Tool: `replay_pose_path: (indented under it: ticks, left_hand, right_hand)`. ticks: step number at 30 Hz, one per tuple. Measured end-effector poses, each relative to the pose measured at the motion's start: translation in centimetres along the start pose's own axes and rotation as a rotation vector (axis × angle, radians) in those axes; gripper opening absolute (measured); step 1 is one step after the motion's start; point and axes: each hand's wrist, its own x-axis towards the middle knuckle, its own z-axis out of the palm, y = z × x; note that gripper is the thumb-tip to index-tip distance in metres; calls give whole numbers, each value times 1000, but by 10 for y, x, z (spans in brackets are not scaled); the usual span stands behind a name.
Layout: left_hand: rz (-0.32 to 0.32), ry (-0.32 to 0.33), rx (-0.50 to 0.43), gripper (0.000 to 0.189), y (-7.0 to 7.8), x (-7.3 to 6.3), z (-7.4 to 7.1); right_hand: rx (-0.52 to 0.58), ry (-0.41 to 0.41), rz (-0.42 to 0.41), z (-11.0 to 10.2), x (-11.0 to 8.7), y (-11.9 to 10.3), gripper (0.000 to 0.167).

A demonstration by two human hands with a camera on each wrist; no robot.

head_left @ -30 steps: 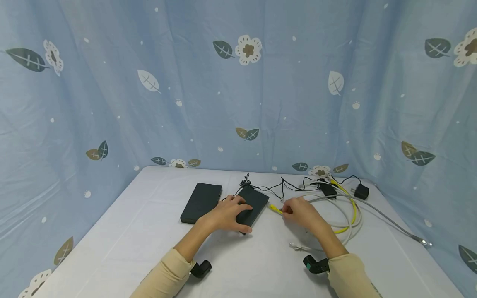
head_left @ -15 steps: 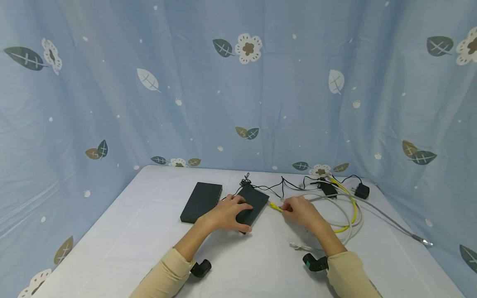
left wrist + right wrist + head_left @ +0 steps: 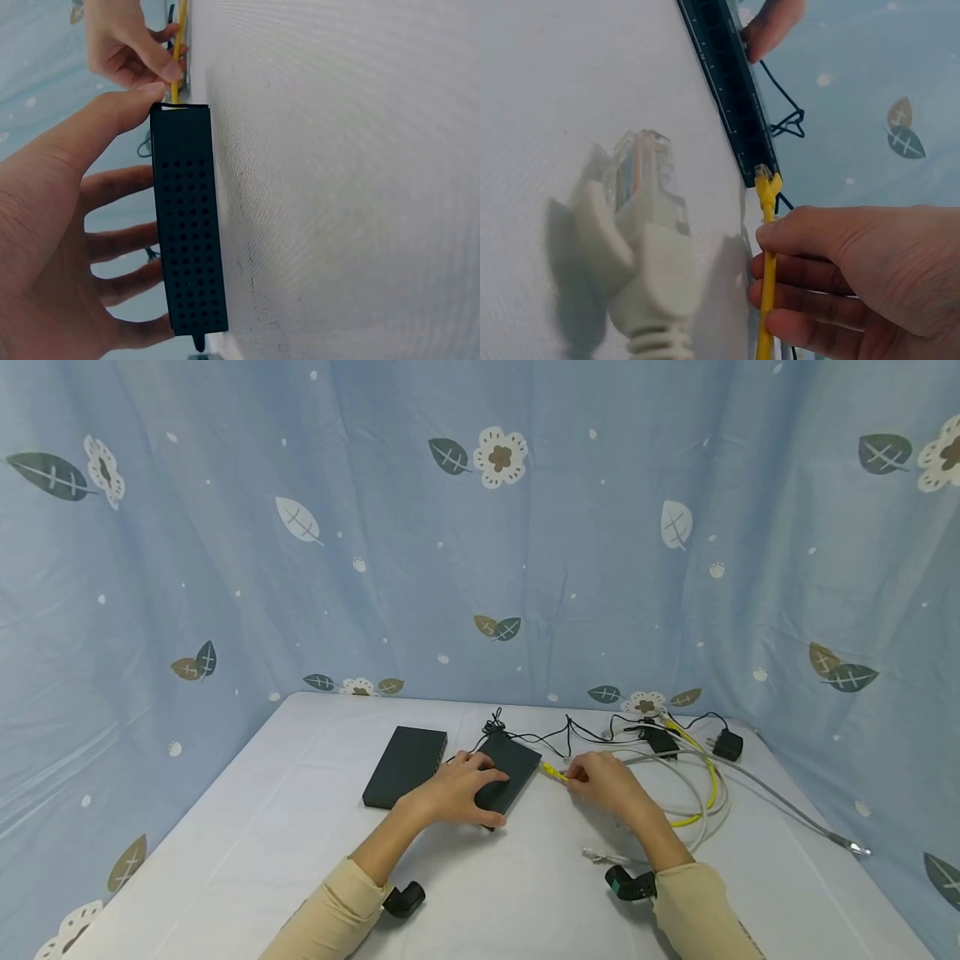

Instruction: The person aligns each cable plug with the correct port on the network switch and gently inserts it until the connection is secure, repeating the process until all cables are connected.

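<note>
My left hand [image 3: 456,792] rests with spread fingers on top of a black network switch [image 3: 519,765], its thumb at the near edge. In the left wrist view the vented side of the switch [image 3: 191,225] faces the camera. My right hand [image 3: 606,783] pinches a yellow Ethernet cable [image 3: 767,274] between thumb and fingers, just behind its connector. The clear plug [image 3: 763,172] is right at the last port of the row along the switch's edge; how deep it sits cannot be told. A second black box [image 3: 408,763] lies flat to the left.
A pale Ethernet plug [image 3: 649,240] looms close to the right wrist camera, on the cloth. Coiled cables [image 3: 703,827] lie right of my right hand, with a grey cable [image 3: 795,814] reaching farther right. Black power adapters [image 3: 727,746] and thin black cords [image 3: 570,731] lie at the back.
My right hand has shifted slightly away from me with the yellow cable, its connector staying beside the switch's edge. The left hand and the switch have stayed in place.
</note>
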Motion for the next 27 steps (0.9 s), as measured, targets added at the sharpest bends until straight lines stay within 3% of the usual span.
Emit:
replay_pose_path:
  ticks: [12,27]
  left_hand:
    - [5,-2,9,65,-1,1,-1]
    - [-36,22,42,68,5,3,-1]
  right_hand:
    - [30,-26,-27,-7,4,-4,3]
    - [-31,54,-14,5,9,-6,5]
